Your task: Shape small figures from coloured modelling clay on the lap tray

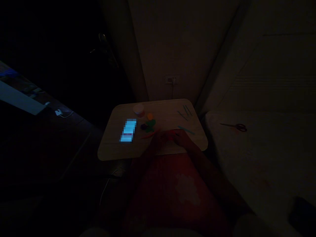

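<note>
The light is very dim. My left hand [159, 139] and my right hand [182, 136] are close together over the front edge of a small wooden table [111, 144]. Between their fingers shows a soft-looking red piece [171, 133], with both hands closed about it; its shape is mostly hidden. A thin red strip [147, 135] lies just left of my left hand. Beyond it are green pieces [150, 125], a dark purple lump [143, 126] and an orange round piece [150, 116]. A teal stick [186, 130] rests just past my right hand.
A lit phone [128, 130] lies at the table's left. Behind it stands a pale tub [138, 109]. Several thin sticks [187, 111] lie at the back right. Scissors [238, 127] rest on a pale surface to the right. A wall socket [172, 79] with a cord is behind the table.
</note>
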Available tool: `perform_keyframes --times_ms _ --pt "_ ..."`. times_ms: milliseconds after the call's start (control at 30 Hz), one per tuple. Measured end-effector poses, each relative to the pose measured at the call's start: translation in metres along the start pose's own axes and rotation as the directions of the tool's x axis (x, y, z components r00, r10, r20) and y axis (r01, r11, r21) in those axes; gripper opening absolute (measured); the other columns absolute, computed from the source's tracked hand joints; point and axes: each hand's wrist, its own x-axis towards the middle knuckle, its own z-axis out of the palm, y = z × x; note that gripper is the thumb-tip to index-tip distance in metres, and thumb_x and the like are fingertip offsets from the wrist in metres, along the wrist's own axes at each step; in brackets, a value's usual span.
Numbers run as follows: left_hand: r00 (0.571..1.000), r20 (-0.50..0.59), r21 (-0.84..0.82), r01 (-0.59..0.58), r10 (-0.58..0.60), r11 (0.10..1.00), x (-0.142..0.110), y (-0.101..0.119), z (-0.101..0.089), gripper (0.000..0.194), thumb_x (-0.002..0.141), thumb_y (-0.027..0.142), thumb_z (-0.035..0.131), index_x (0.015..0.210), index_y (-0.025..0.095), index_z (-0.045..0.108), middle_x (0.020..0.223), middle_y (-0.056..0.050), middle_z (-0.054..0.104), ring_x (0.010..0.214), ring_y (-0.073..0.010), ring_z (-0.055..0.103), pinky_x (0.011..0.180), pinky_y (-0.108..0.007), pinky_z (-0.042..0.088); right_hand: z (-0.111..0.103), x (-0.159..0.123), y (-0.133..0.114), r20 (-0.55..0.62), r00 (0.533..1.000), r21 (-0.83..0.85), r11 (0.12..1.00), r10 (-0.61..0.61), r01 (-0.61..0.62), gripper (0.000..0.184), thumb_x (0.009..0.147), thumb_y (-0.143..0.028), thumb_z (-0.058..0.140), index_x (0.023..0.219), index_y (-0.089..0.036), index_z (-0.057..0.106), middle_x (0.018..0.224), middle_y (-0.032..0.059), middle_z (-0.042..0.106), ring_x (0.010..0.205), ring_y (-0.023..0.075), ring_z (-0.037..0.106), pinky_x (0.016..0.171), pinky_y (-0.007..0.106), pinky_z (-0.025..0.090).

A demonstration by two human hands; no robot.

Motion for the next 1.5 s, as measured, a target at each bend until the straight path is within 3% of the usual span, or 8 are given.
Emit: perform_keyframes --times_ms 167,367,667,833,1000,1167,1333,1500 --pt "0.998 -0.047 0.037 0.046 -0.044 0.998 0.002 0.003 -0.004 0.036 0.096 0.036 0.045 0.089 0.021 0.078 0.087 -0.002 0.079 0.089 -0.0231 0.071 0.108 -0.045 0.047 0.007 -0.001 0.004 -0.029 0.998 0.094 0.994 0.057 -0.054 0.055 0.084 -0.069 0.061 0.075 -0.017 0.073 0.068 0.0035 0.065 0.064 0.0168 0.055 0.060 0.027 0.043" --pt "0.999 -0.038 -0.032 0.024 -0.025 0.999 -0.004 0.000 -0.007 0.041 0.097 0.042 0.046 0.074 0.021 0.072 0.069 -0.002 0.071 0.074 -0.0214 0.066 0.100 -0.044 0.051 0.009 0.000 0.009 0.016 0.996 0.207 0.975 0.086 -0.087 0.056 0.080 -0.072 0.064 0.072 -0.017 0.071 0.063 0.0017 0.061 0.058 0.0137 0.048 0.054 0.025 0.038" --pt "0.997 -0.073 -0.005 0.025 -0.025 1.000 -0.006 0.002 -0.008 0.041 0.095 0.047 0.049 0.071 0.023 0.071 0.072 -0.001 0.073 0.083 -0.0220 0.067 0.118 -0.046 0.037 0.007 -0.003 0.001 -0.005 1.000 0.122 0.992 0.017 -0.017 0.059 0.086 -0.073 0.057 0.075 -0.017 0.069 0.071 0.0038 0.066 0.066 0.0167 0.054 0.063 0.027 0.042" --pt "0.986 -0.135 -0.123 0.081 -0.098 0.989 -0.008 -0.001 -0.015 0.050 0.098 0.052 0.042 0.068 0.020 0.065 0.071 -0.004 0.067 0.073 -0.0196 0.062 0.085 -0.038 0.053 0.005 -0.001 0.011 -0.160 0.986 0.111 0.993 0.049 -0.032 0.057 0.089 -0.072 0.054 0.072 -0.018 0.064 0.068 0.0026 0.060 0.064 0.0157 0.051 0.060 0.027 0.040" --pt "0.986 -0.126 -0.115 0.099 -0.113 0.988 -0.013 0.001 -0.022 0.048 0.095 0.053 0.044 0.066 0.020 0.062 0.064 -0.002 0.058 0.064 -0.0163 0.053 0.065 -0.031 0.044 0.004 -0.001 0.011 -0.240 0.970 0.073 0.997 0.048 -0.032 0.055 0.088 -0.071 0.055 0.074 -0.019 0.065 0.072 0.0037 0.061 0.068 0.0176 0.053 0.062 0.028 0.043" --pt "0.982 -0.162 -0.096 0.084 -0.099 0.992 -0.013 0.004 -0.020 0.040 0.096 0.052 0.047 0.075 0.020 0.061 0.073 -0.002 0.060 0.072 -0.0169 0.053 0.071 -0.030 0.045 0.004 -0.002 0.009 -0.180 0.984 -0.019 1.000 -0.014 0.011 0.052 0.091 -0.067 0.054 0.075 -0.018 0.066 0.074 0.0043 0.063 0.071 0.0185 0.055 0.065 0.028 0.042" --pt "0.995 -0.088 -0.099 0.030 -0.039 0.995 -0.013 -0.001 -0.016 0.025 0.088 0.043 0.065 0.095 0.019 0.061 0.091 -0.002 0.066 0.085 -0.0179 0.060 0.080 -0.030 0.048 0.003 -0.002 0.009 -0.113 0.993 -0.036 0.999 -0.038 0.034 0.048 0.088 -0.064 0.060 0.078 -0.017 0.065 0.074 0.0026 0.060 0.069 0.0161 0.051 0.063 0.026 0.039" --pt "0.997 -0.064 -0.128 0.028 -0.036 0.991 -0.015 -0.004 -0.015 0.037 0.085 0.037 0.072 0.115 0.019 0.059 0.107 -0.006 0.069 0.098 -0.0205 0.065 0.086 -0.032 0.052 0.003 -0.003 0.008 -0.079 0.995 -0.055 0.997 -0.056 0.052 0.047 0.087 -0.062 0.063 0.073 -0.017 0.062 0.068 0.0000 0.053 0.065 0.0141 0.046 0.059 0.025 0.035"
